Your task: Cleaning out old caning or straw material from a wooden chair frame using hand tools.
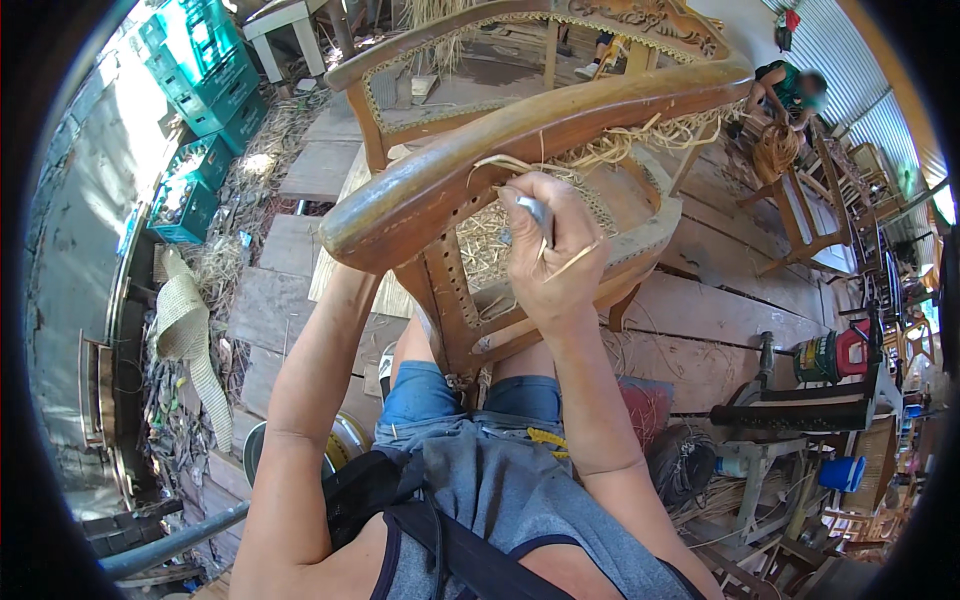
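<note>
Grey sleeveless top [480, 485] and blue shorts [420, 385] of the wearer fill the near field. Wooden chair frame [445, 285] stands directly in front, its near corner between the thighs; thick curved armrest [540, 125] crosses above. Small holes line the frame edges; the far rail bears carving.

Right hand [562, 235]: just below the armrest, fingers curled closed around a silvery metal tool [538, 215]; a thin pale strip [572, 260] crosses the back of the hand. Left forearm [320, 380] passes behind the armrest; left hand hidden, so finger opening and any hold cannot be told. Loose cane strands [655, 135] bunch along the armrest's underside.

Outward: plank floor [690, 315] beneath. Left side: stacked green crates [205, 85], with a pale woven sheet [180, 315] lying nearer. Upper right: a co-worker [790, 95] bent beside coiled brown cane [778, 150]. Lower right: blue bucket [842, 473].
</note>
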{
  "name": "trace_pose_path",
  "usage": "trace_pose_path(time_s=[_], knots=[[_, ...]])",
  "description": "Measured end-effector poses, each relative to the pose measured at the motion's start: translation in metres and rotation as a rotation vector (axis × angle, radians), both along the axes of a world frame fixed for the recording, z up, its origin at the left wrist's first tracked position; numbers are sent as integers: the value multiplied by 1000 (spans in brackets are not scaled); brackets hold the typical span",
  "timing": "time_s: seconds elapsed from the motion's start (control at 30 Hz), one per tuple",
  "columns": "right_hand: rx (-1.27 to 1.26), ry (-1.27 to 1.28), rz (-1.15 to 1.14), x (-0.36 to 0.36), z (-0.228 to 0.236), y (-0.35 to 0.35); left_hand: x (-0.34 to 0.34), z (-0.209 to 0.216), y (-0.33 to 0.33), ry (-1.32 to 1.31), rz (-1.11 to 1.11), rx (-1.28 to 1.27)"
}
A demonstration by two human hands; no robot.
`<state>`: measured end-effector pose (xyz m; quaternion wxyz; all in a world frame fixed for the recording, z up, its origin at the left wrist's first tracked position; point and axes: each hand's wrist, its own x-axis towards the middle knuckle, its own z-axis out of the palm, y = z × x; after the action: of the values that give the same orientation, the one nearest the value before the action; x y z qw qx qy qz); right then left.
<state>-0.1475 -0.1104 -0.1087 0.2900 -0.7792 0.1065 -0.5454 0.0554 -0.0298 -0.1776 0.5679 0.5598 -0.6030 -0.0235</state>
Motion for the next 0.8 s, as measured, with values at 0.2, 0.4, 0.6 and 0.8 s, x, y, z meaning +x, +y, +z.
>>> trace_pose_path(time_s=[0.2, 0.4, 0.6, 0.8], knots=[[0, -22, -29, 5, -5, 10, -20, 33, -1, 161, -56, 19], [248, 0, 83, -11, -5, 16, -20, 60, -2, 747, -348, 214], [551, 122, 115, -42, -9, 15, -20, 69, 4, 500, -147, 313], [545, 143, 130, -45, -20, -19, -24, 58, -17, 533, -307, -19]])
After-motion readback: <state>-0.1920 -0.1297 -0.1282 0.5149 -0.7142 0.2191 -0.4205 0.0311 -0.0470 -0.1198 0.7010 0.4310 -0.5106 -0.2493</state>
